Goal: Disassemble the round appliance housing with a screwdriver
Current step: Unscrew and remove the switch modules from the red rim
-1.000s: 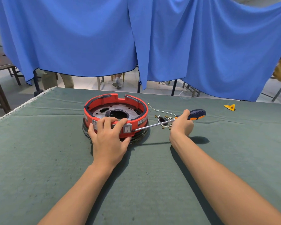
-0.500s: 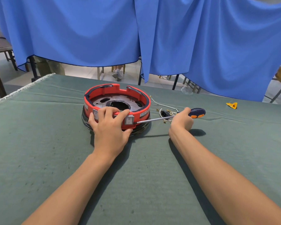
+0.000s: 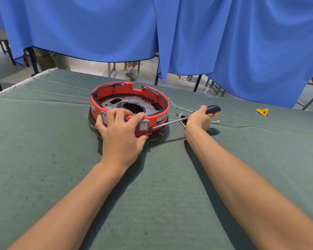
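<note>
**Grip held on housing and screwdriver**

Both grips are occupied. The near rim of the round red housing (image 3: 130,107) is clasped by the left hand (image 3: 121,130), with the fingers curled over the top edge and the thumb set against the outer wall below a white rocker switch (image 3: 144,125). The blue-and-orange handle of the screwdriver (image 3: 186,118) is gripped by the right hand (image 3: 198,121), just to the right of the housing. The metal shaft is laid nearly level and pointed leftward, and its tip is set against the housing's side wall, right beside the switch; whether it is seated in a screw cannot be told.

The housing is placed on the green cloth of the tabletop (image 3: 43,159), toward the far middle, over a black base ring. A silver plate with a central round opening is seen inside the housing. Loose wires with small terminals (image 3: 179,109) are spread on the cloth to the right of the housing, partly behind the right hand. Farther right of the housing, well apart, a small yellow piece (image 3: 262,111) is lying. Behind the housing, a blue curtain (image 3: 224,33) is hung beyond the tabletop's far edge.
</note>
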`<state>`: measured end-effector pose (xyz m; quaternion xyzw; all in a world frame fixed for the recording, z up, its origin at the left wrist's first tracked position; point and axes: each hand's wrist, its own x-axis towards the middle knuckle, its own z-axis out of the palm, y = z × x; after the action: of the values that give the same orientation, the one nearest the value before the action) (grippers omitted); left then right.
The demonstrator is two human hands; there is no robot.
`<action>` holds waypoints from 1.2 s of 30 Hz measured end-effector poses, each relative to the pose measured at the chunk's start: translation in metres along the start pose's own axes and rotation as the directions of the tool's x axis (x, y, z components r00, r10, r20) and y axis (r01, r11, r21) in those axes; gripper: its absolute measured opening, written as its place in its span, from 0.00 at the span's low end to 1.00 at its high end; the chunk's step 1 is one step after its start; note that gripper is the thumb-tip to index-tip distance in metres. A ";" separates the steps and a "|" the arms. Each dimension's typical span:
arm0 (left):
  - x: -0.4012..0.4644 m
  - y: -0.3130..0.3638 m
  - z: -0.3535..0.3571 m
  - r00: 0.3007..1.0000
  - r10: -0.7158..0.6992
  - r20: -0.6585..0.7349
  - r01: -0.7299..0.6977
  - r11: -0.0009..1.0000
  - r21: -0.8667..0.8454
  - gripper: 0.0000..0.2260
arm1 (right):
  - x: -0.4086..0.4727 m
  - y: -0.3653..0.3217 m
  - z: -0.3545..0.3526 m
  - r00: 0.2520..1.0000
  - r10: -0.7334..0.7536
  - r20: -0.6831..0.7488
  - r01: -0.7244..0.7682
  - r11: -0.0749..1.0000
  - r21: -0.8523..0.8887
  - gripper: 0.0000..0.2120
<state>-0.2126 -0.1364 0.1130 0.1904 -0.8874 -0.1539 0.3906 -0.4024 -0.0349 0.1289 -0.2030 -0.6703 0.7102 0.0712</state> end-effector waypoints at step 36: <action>0.003 -0.003 0.005 1.000 -0.004 -0.010 0.004 1.000 -0.024 0.23 | 0.001 -0.001 0.019 0.999 -0.011 0.046 0.014 0.998 -0.054 0.19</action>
<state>-0.2176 -0.1403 0.1108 0.1885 -0.8831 -0.1641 0.3971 -0.4106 -0.0517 0.1302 -0.1843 -0.6919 0.6959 0.0548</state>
